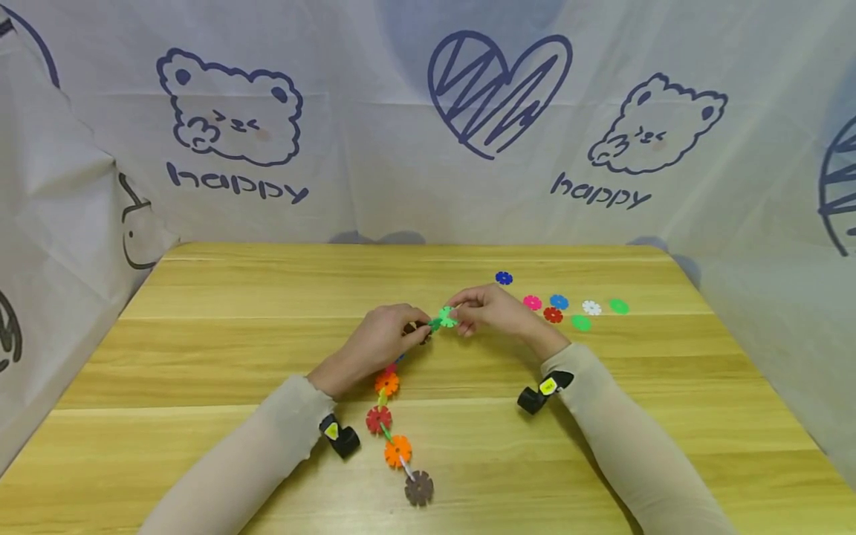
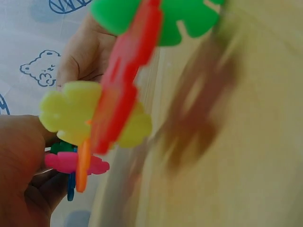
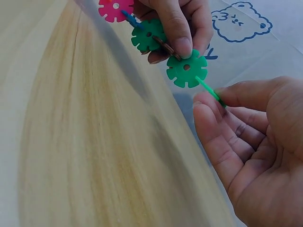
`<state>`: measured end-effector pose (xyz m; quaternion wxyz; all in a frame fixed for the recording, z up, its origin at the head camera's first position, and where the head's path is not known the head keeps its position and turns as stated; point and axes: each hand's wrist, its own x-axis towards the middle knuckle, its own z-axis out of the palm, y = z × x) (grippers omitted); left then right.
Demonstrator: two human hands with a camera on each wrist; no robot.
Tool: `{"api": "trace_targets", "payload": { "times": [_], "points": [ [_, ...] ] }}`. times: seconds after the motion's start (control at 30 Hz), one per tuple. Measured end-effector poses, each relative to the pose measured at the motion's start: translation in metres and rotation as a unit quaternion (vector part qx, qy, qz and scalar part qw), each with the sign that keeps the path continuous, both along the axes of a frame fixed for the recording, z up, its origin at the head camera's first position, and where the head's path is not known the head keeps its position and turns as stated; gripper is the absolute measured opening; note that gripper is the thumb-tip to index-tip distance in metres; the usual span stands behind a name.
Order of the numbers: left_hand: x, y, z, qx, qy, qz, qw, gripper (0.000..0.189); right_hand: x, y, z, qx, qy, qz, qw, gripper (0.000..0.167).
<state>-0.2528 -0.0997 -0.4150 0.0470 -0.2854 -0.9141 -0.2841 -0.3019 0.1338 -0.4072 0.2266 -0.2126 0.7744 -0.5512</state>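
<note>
A chain of notched plastic flower discs runs from both hands down the table toward the front, ending in a brown disc (image 1: pixel 419 488). My left hand (image 1: pixel 384 334) pinches the chain near its far end, with the thumb on a green disc (image 3: pixel 187 70). My right hand (image 1: pixel 493 308) pinches a light green disc (image 3: pixel 211 91) between thumb and fingers; its edge meets the green disc's rim. Close to the left wrist camera hang a red disc (image 2: pixel 125 80) and a yellow disc (image 2: pixel 71 111), with a pink disc (image 2: pixel 61 161) farther along.
Loose discs lie at the table's back right: dark blue (image 1: pixel 504 278), pink (image 1: pixel 532 302), red (image 1: pixel 553 315), blue (image 1: pixel 559 302), white (image 1: pixel 591 307) and two green ones (image 1: pixel 619 306). A white printed cloth (image 1: pixel 374 134) hangs behind the wooden table (image 1: pixel 234 297).
</note>
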Motion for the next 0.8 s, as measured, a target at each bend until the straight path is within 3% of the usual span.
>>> {"api": "trace_targets", "payload": {
  "times": [0.2,0.5,0.67,0.8],
  "points": [
    [0.0014,0.002,-0.0015,0.03,-0.002,0.001,0.9996,0.012,0.0029,-0.004,0.0011,-0.027,-0.037,-0.01,0.9989,0.022],
    [0.005,0.0039,-0.0052,0.08,0.0,-0.001,0.9968,0.011,0.0031,-0.0032,0.0014,-0.039,-0.035,-0.004,0.9986,0.018],
    [0.0077,0.0046,-0.005,0.088,0.01,-0.02,0.9958,0.01,0.0038,-0.0017,0.0014,-0.05,-0.053,0.005,0.9973,0.016],
    [0.0084,0.0064,-0.0044,0.084,0.012,-0.012,0.9963,0.01,0.0048,-0.0032,0.0005,-0.043,-0.058,0.003,0.9973,0.017]
  ]
}}
